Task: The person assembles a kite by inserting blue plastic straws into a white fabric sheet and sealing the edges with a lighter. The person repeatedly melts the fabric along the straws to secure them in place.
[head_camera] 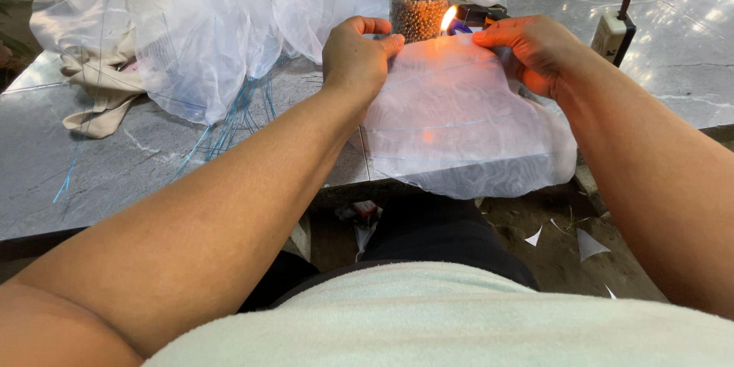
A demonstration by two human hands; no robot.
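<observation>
Both hands pinch the top edge of a translucent white mesh bag [459, 118], one at each upper corner. left hand [355, 57] grips the corner at about 11 o'clock of the bag, thumb and forefinger closed on the fabric; right hand [531, 50] grips the corner at about 1 o'clock, fingers curled over the edge

Held edge runs 9-to-3 between the hands, stretched fairly taut. Bag's long axis looks roughly 12-to-6: open/top edge points at 12, bottom hangs over the near edge of the grey tabletop [115, 160] toward 6

Small flame [448, 19] sits right at the held edge, between the hands, closer to the right one; touching or just short of the fabric, can't tell. Glass jar of seeds with yellow lid [419, 0] stands just behind at 12

More mesh bags [199, 38] piled at 10 o'clock, well apart. Power strip [612, 34] at 2
</observation>
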